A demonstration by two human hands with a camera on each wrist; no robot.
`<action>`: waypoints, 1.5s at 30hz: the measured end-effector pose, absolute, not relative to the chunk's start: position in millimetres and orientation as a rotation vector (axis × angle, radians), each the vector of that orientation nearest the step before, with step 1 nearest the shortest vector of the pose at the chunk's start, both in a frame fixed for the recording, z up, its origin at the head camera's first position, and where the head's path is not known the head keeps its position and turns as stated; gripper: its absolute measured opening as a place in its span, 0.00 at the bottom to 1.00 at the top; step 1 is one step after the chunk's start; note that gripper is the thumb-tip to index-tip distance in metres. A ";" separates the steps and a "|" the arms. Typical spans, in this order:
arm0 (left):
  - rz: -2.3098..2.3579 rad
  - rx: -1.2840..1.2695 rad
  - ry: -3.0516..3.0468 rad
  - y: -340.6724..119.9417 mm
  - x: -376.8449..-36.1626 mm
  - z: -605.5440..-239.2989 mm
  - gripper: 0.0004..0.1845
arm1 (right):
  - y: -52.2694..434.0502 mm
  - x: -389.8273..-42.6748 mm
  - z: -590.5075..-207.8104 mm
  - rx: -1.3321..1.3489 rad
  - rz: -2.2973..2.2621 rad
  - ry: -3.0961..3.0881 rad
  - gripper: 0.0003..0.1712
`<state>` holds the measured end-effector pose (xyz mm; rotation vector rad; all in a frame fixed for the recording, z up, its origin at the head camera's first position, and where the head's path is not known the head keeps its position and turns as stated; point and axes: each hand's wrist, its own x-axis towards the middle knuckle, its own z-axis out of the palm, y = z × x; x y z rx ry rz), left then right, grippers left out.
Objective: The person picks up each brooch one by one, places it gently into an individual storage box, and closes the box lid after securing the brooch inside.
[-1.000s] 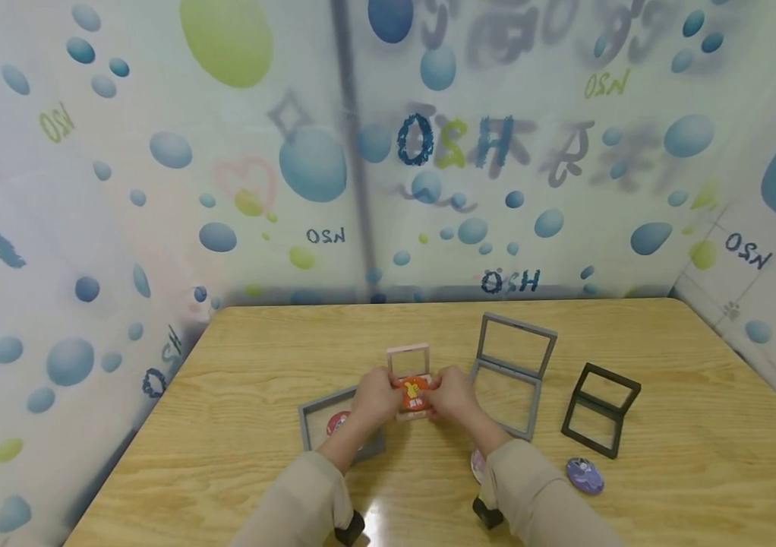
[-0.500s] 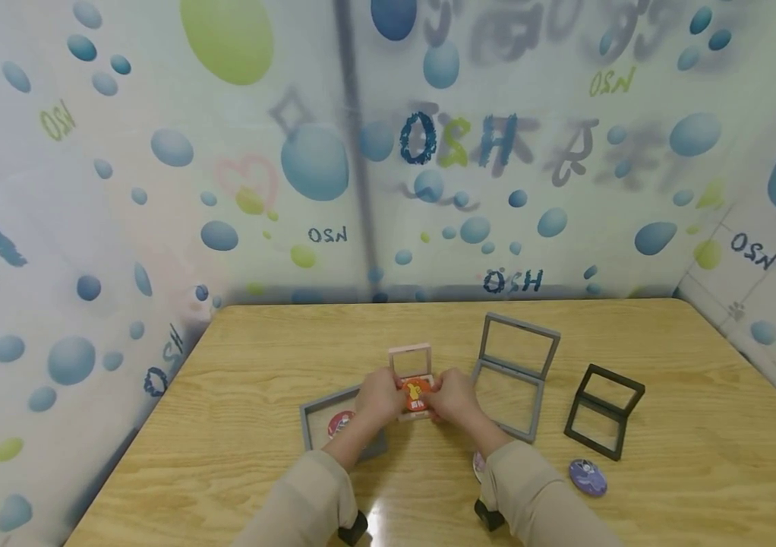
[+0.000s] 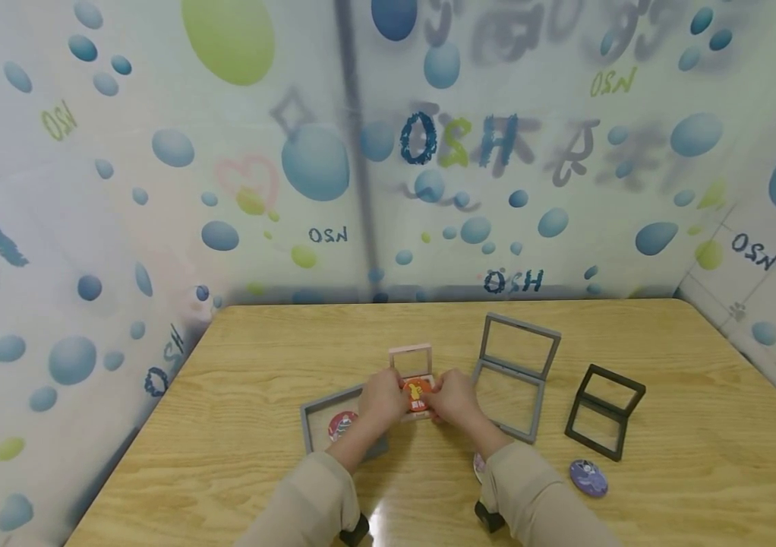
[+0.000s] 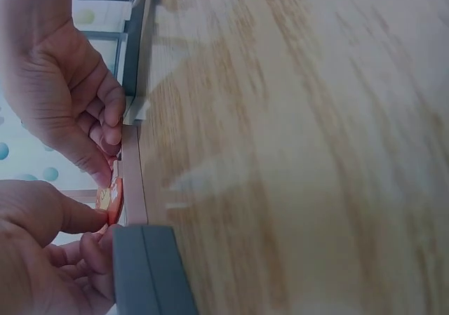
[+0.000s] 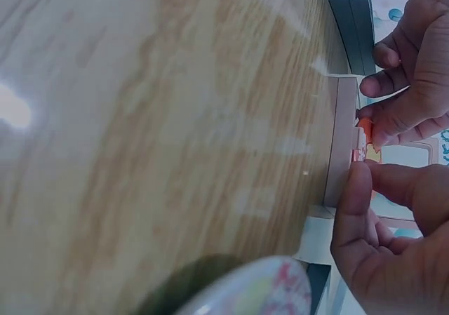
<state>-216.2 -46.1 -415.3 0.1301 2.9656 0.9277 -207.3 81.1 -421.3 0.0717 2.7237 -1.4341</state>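
Both hands meet over the small pink frame (image 3: 410, 363) near the middle of the counter (image 3: 258, 357), the left hand (image 3: 381, 396) and right hand (image 3: 452, 396) each in a pinching grip on the orange badge (image 3: 417, 393) resting on the frame's lower half, between two grey frames.

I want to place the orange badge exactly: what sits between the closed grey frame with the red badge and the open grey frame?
In the head view, the open pink frame sits there, with both hands pinching the orange badge over its base.
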 end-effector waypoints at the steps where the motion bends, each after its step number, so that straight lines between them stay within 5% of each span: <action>1: 0.922 0.138 2.973 -46.0 -216.0 -415.5 0.06 | 80.7 -207.1 -421.5 0.077 -1.433 2.729 0.15; 36: 0.960 0.203 2.983 -44.2 -213.7 -419.5 0.07 | 86.7 -204.2 -422.8 0.043 -1.400 2.720 0.12; 45: 1.071 0.161 3.022 -52.3 -217.1 -410.9 0.08 | 90.5 -193.4 -418.5 -0.032 -1.255 2.724 0.40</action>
